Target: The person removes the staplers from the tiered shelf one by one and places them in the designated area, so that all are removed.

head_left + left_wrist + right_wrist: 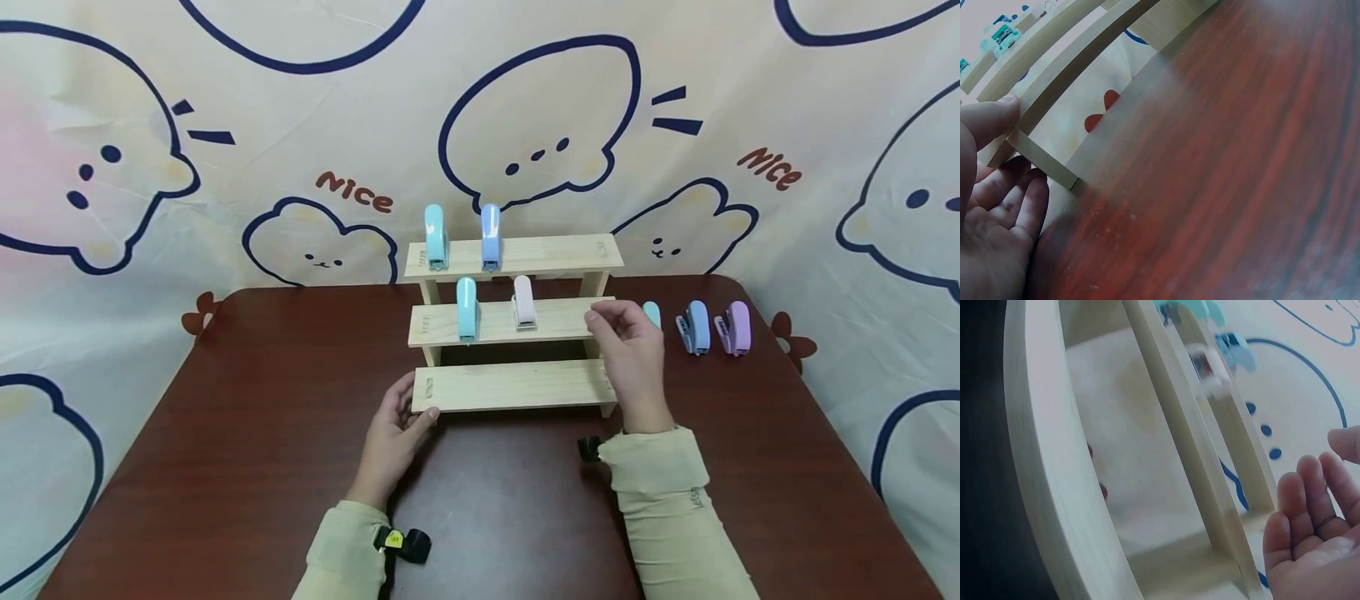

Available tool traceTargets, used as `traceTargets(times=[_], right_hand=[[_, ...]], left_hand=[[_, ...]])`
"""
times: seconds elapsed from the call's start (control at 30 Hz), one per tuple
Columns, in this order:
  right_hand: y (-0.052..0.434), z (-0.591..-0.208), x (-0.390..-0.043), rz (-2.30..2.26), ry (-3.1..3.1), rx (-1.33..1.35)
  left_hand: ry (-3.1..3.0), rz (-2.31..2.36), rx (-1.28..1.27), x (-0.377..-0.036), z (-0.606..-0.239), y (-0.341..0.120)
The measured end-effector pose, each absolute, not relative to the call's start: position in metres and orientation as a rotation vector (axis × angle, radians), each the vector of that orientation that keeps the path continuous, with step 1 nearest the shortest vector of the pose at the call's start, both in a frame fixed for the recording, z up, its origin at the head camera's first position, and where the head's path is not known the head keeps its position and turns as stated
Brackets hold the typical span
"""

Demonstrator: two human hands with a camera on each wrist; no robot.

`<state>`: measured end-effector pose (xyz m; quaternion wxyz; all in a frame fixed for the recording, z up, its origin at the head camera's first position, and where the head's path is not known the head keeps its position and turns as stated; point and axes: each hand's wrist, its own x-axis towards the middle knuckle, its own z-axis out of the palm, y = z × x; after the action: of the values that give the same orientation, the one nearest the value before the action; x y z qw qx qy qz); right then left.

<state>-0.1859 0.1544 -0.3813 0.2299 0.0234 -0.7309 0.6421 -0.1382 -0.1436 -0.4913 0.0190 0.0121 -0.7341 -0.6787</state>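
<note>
Your L hand (393, 442) pinches the front L corner of the wooden 3-tier rack (513, 386); your R hand (630, 358) holds nothing.
Rack's mid-table, twd the back; prob. light, stiff, not too slippery, so hold by the board ends. L thumb's on top of the btm board, fingers under; R fingers are relaxed, just beside the mid board's R end. Mind the 4 mini staplers (491, 237) upright on the upper 2 tiers: they'd likely topple if you tilt. On the table (262, 417) to the R: purple stapler (737, 327), blue stapler (696, 327), teal stapler (652, 312), the last part-hidden by your R hand.
</note>
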Motion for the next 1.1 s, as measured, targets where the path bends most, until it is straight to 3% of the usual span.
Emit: traceTargets(times=[0.33,0.63,1.1], right_hand=[[0.129,-0.392,-0.201,1.67,-2.171,0.17],[0.111,-0.399,-0.205,1.42,-2.334,0.189],[0.094,-0.41,-0.212,1.025,-2.404,0.125]], left_hand=[[-2.303,-2.11,0.052,-0.135,-0.466,-0.137],[-2.275,-2.102,0.051,-0.141,-0.487,-0.14],[-2.266,-2.08,0.069,-0.14,-0.491,-0.141]])
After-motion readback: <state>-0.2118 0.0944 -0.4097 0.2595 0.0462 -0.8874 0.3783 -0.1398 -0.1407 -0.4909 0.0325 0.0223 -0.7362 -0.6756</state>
